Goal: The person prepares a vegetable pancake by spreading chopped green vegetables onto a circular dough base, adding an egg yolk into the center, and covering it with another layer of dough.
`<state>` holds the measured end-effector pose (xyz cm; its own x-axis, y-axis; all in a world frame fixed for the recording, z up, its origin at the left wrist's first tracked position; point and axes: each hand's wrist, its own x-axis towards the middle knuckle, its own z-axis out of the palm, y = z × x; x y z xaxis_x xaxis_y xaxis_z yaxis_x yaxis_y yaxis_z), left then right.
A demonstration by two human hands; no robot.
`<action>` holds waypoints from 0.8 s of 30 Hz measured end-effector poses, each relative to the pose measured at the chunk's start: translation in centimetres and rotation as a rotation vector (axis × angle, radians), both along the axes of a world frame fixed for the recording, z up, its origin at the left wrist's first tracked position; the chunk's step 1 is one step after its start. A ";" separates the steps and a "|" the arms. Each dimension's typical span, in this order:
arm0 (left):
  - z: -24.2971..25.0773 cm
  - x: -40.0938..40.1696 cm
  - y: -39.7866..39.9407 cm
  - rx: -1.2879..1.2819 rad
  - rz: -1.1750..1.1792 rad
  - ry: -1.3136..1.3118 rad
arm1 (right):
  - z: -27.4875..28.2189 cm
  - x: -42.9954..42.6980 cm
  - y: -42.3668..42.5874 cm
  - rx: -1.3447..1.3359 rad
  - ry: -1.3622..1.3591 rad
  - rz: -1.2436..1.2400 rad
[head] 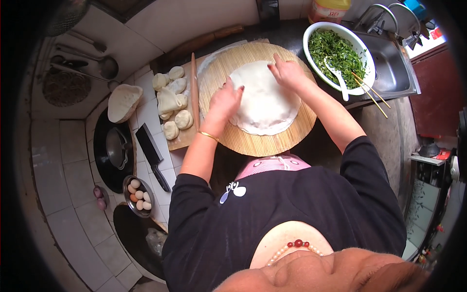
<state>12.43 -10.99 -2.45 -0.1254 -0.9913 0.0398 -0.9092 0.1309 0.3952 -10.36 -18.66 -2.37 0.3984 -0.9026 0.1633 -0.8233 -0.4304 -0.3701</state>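
Observation:
A round, flat sheet of dough [266, 100] lies on a round slatted board [255, 146], its near rim uneven and folded. My left hand [225, 99] is at the sheet's left edge, thumb and index finger apart. At the upper right edge is my right hand [288, 74], with index finger and thumb spread and the thumb by the dough. Neither hand shows anything held; the undersides of the fingers are hidden. Left of the round board, a wooden rolling pin [195, 87] lies beside several dough pieces [183, 119] on a wooden board [178, 145].
A white basin [307, 54] of chopped greens [334, 51] holds a white spoon [341, 82] and chopsticks [372, 95], beside a steel sink [388, 62]. At left are a cleaver [151, 151], a bowl of eggs [139, 195], a black wok [104, 157] and a large dough piece [124, 103].

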 end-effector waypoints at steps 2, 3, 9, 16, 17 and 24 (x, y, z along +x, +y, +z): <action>1.5 0.6 -1.2 0.154 0.024 0.141 | 1.2 0.9 -1.0 0.118 -0.043 -0.020; 1.0 0.5 -1.5 0.152 0.029 0.141 | 0.7 1.4 -1.0 0.117 -0.042 -0.015; -1.2 -0.6 -2.2 0.052 -0.079 0.068 | -1.9 2.3 -1.3 0.122 -0.042 0.102; -1.4 -1.3 -5.2 0.054 -0.033 0.315 | -2.4 6.2 -2.8 0.282 -0.204 0.127; -1.8 -1.5 -5.3 0.057 -0.032 0.318 | -3.2 6.3 -2.3 0.226 -0.191 0.121; -3.4 1.0 -8.3 0.233 -0.042 0.408 | -0.6 8.0 -5.1 0.330 -0.063 0.197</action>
<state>13.43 -19.29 -5.90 -0.1856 -0.9742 -0.1287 -0.6693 0.0294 0.7424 -2.31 -23.71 -2.98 0.5678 -0.8179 -0.0935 -0.7079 -0.4271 -0.5625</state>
